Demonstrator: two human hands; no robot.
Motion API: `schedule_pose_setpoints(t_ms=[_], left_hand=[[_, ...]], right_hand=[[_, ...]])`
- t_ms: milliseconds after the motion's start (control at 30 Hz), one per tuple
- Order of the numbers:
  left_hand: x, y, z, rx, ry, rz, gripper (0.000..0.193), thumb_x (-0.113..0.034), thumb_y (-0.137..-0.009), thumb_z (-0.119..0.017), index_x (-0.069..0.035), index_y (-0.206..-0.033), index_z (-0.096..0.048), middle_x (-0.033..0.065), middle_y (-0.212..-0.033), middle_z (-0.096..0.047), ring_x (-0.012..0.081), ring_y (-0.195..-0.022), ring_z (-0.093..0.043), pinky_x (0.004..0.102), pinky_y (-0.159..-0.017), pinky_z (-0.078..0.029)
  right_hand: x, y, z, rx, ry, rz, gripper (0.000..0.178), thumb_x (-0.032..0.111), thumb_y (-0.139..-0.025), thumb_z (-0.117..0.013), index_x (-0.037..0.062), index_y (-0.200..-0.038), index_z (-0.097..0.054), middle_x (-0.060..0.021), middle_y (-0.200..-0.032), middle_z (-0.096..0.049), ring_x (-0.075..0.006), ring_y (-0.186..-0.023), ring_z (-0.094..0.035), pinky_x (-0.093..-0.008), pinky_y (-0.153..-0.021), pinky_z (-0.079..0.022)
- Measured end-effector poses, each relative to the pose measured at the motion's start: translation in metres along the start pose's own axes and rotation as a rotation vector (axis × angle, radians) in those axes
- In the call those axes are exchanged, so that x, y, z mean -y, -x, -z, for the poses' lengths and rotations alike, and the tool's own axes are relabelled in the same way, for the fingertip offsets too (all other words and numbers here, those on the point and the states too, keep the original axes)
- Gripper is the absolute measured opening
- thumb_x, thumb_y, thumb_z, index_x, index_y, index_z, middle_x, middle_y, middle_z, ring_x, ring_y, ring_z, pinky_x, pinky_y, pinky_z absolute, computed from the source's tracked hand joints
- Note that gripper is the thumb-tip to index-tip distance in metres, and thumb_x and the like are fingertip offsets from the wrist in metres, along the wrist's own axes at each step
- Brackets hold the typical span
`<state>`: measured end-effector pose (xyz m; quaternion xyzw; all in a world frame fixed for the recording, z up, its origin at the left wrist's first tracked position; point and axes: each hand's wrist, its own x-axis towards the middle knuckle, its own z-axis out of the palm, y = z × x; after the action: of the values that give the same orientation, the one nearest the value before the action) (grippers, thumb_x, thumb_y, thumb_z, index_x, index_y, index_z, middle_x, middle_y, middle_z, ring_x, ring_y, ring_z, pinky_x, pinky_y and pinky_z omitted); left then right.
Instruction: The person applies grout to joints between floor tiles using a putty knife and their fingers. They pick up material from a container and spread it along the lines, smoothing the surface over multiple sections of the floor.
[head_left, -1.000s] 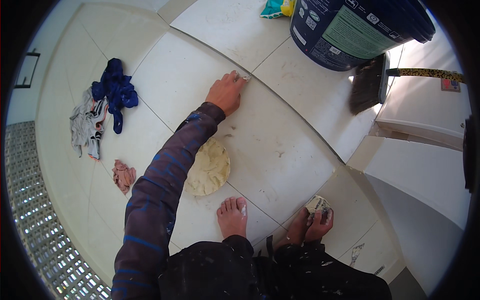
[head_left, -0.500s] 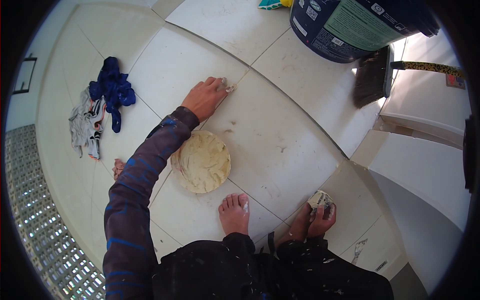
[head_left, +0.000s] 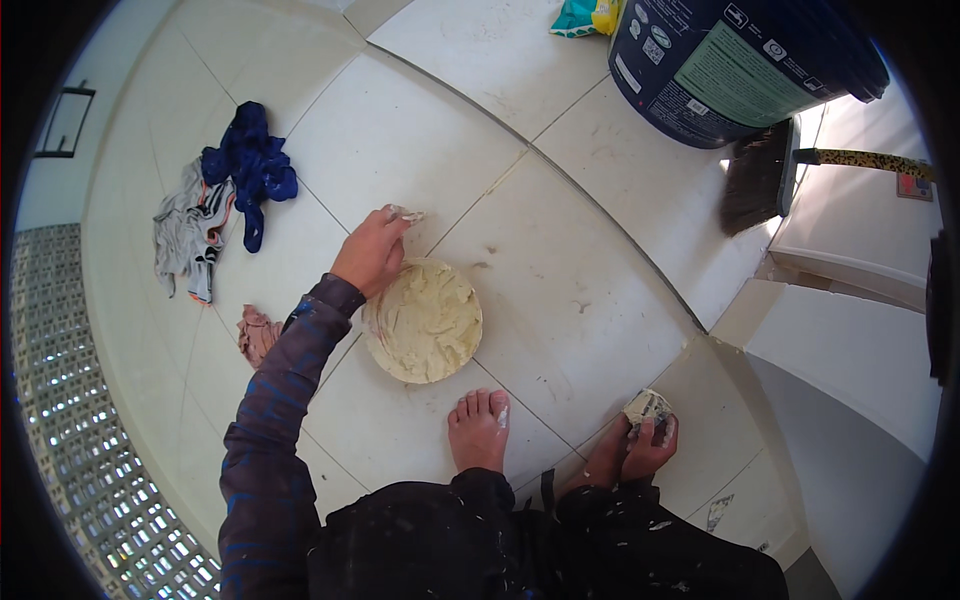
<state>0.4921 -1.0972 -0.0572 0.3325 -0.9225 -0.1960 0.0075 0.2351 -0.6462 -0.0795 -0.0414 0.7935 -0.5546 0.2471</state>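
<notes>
My left hand [head_left: 370, 251] is closed just above the tile floor, at the upper left of a round tub [head_left: 480, 318] of pale cream paste. Something whitish shows at its fingertips, too small to name. At the lower right, beside my right foot, my right hand [head_left: 650, 449] grips a small paste-covered piece [head_left: 648, 405] with dark marks on it; its kind is not plain. Cream paste [head_left: 505, 172] fills part of a joint between tiles beyond the left hand.
A big dark blue bucket [head_left: 740, 75] stands at the upper right, near a dark-bristled broom [head_left: 757, 180]. On the left lie a navy cloth [head_left: 248, 165], a grey cloth [head_left: 185, 240] and a pinkish cloth [head_left: 258, 335]. My bare left foot [head_left: 478, 430] is just below the tub.
My left hand has drawn back from the tile joint, down and left toward the tub. The right hand keeps its hold by the foot. The view has shifted slightly.
</notes>
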Motion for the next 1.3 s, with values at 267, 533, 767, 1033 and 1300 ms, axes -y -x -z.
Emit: schedule_pose_setpoints(t_ms=[267, 533, 767, 1033, 1300], left_hand=[[-0.059, -0.073, -0.005, -0.006, 0.09, -0.15, 0.038, -0.009, -0.089, -0.058, -0.004, -0.126, -0.057, 0.018, -0.123, -0.056, 0.0364, -0.115, -0.054, 0.0431, -0.094, -0.05], [-0.114, -0.069, -0.007, -0.018, 0.497, -0.095, 0.041, -0.02, -0.095, -0.06, -0.004, -0.132, -0.054, 0.0193, -0.13, -0.053, 0.0352, -0.12, -0.051, 0.0423, -0.099, -0.047], [-0.192, 0.032, -0.049, 0.061, 0.885, -0.215, 0.047, -0.038, -0.1, -0.052, -0.012, -0.139, -0.057, 0.0266, -0.153, -0.034, 0.0452, -0.141, -0.026, 0.0536, -0.117, -0.023], [-0.135, 0.117, -0.024, -0.006, 0.348, -0.106, 0.043, -0.032, -0.095, -0.056, -0.013, -0.133, -0.062, 0.0305, -0.154, -0.03, 0.049, -0.138, -0.026, 0.0543, -0.116, -0.023], [-0.112, 0.218, -0.053, -0.502, 0.38, 0.852, 0.048, -0.013, -0.094, -0.061, 0.003, -0.137, -0.049, 0.025, -0.137, -0.046, 0.0359, -0.121, -0.049, 0.0442, -0.098, -0.045]], right_hand=[[-0.008, -0.004, -0.004, -0.002, -0.029, 0.078, 0.018, 0.01, -0.096, -0.058, -0.0007, -0.11, -0.056, -0.0026, -0.086, -0.061, -0.0065, -0.062, -0.051, -0.0217, -0.05, -0.039], [0.036, -0.013, -0.022, 0.153, -0.064, -0.082, 0.019, 0.01, -0.097, -0.058, -0.0011, -0.113, -0.058, -0.004, -0.091, -0.063, -0.0083, -0.066, -0.056, -0.0237, -0.054, -0.043], [0.12, -0.044, -0.097, 0.788, -0.512, -0.613, 0.025, 0.011, -0.099, -0.057, 0.0, -0.121, -0.059, -0.007, -0.108, -0.067, -0.0146, -0.088, -0.065, -0.0297, -0.072, -0.054], [0.177, -0.073, -0.161, 0.962, -0.473, -0.407, 0.024, 0.014, -0.099, -0.059, -0.0006, -0.118, -0.061, -0.0048, -0.109, -0.067, -0.013, -0.087, -0.064, -0.0305, -0.073, -0.054], [0.191, -0.171, -0.327, 0.423, 0.787, 1.358, 0.019, 0.015, -0.09, -0.062, 0.0037, -0.104, -0.066, -0.0076, -0.09, -0.063, -0.0265, -0.082, -0.065, -0.0401, -0.073, -0.048]])
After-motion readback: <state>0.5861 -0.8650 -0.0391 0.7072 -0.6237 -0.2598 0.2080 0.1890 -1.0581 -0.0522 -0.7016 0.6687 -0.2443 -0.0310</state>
